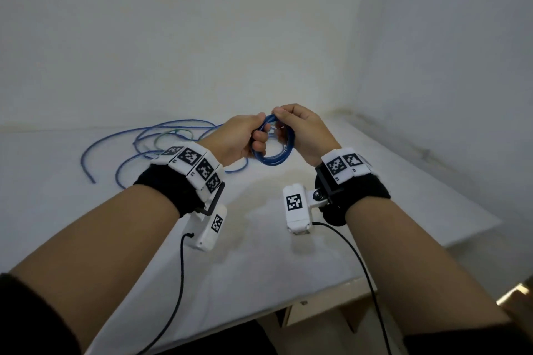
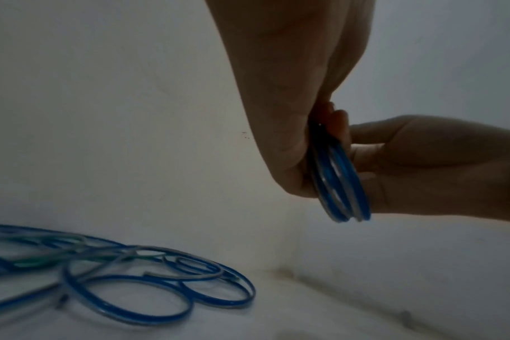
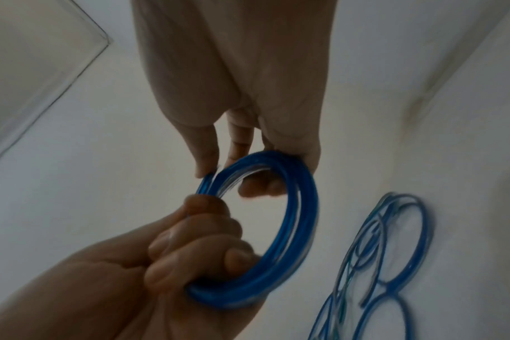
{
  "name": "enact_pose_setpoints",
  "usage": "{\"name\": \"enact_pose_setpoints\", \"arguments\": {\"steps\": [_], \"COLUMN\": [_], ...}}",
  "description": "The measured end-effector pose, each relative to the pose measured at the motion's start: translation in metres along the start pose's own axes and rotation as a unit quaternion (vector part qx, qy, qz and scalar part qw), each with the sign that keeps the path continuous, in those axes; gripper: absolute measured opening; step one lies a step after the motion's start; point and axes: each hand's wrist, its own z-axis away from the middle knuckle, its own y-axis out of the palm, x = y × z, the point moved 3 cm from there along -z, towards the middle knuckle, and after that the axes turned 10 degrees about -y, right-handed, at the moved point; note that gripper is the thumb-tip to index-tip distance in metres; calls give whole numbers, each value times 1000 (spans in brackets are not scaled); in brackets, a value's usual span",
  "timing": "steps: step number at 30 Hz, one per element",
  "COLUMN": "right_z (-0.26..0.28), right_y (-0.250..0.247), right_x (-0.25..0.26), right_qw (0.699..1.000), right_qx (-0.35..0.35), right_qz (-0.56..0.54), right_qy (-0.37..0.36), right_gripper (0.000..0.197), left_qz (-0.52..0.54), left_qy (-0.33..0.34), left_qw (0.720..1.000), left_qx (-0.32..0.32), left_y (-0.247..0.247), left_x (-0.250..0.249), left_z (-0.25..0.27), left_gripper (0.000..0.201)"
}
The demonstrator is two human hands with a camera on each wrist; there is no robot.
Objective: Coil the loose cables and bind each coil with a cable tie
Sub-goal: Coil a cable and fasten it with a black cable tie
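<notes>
Blue coil held above table; left hand fisted round one side, right hand pinching the top; likely to spring open if either grip slackens before tying; loose cables behind; no tie visible.

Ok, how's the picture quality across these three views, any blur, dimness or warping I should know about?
Head view: evenly lit and fairly sharp, wide-angle bending at the table edges, soft shadows under the wrists. Left wrist view: dim, hands backlit and dark, loose cables smeared. Right wrist view: also dim, blue coil and left hand slightly motion-blurred, strong distortion.
</notes>
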Motion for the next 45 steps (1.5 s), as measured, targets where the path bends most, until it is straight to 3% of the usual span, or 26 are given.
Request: {"name": "enact_pose_setpoints", "arguments": {"steps": [3, 6, 8, 11, 14, 18, 21, 23, 25, 26, 28, 29, 31, 36, 45], "right_z": [-2, -5, -7, -9, -28, -19, -29, -35, -34, -34, -37, -38, -38, -33, -26], "right_y": [-42, -90, -112, -136, -172, -150, -157, -158, -142, -130, -108, -97, -73, -10, 82], "right_x": [-5, -16, -26, -47, -99, -91, -104, -106, -83, -69, -43, -33, -15, 6, -4], "right_qw": [993, 952, 888, 779, 683, 704, 698, 676, 699, 732, 840, 895, 959, 988, 978], "right_qx": [-12, -16, 43, 149, 208, 201, 209, 230, 208, 182, 103, 66, 39, 81, 165], "right_qz": [98, 287, 434, 568, 653, 635, 641, 662, 659, 638, 526, 439, 279, 101, 55], "right_qy": [70, 107, 147, 221, 252, 246, 240, 229, 182, 153, 84, 49, -16, -82, -116], "right_gripper": [37, 25, 14, 13, 33, 33, 22, 21, 18, 13, 3, 7, 10, 12, 13], "left_qz": [-10, -8, -11, -20, -19, -6, 1, 5, 15, 24, 41, 49, 63, 94, 14], "left_qy": [-2, -12, -17, -24, -24, -29, -32, -30, -26, -23, -15, -10, 2, 38, 67], "left_qw": [1000, 1000, 1000, 999, 999, 999, 998, 998, 998, 997, 996, 995, 991, 978, 972], "left_qx": [-6, -16, -24, -32, -32, -38, -45, -50, -61, -67, -80, -89, -116, -182, -227], "left_y": [23, 33, 37, 41, 41, 38, 34, 30, 24, 21, 13, 8, -5, -45, -100], "left_x": [3, 6, 8, 11, 11, 11, 11, 10, 10, 10, 9, 9, 5, -3, -8], "left_z": [-16, -28, -35, -41, -45, -50, -52, -53, -53, -53, -51, -50, -46, -28, 19], "left_gripper": [36, 36, 36, 35, 36, 37, 36, 35, 35, 35, 36, 36, 36, 35, 44]}}
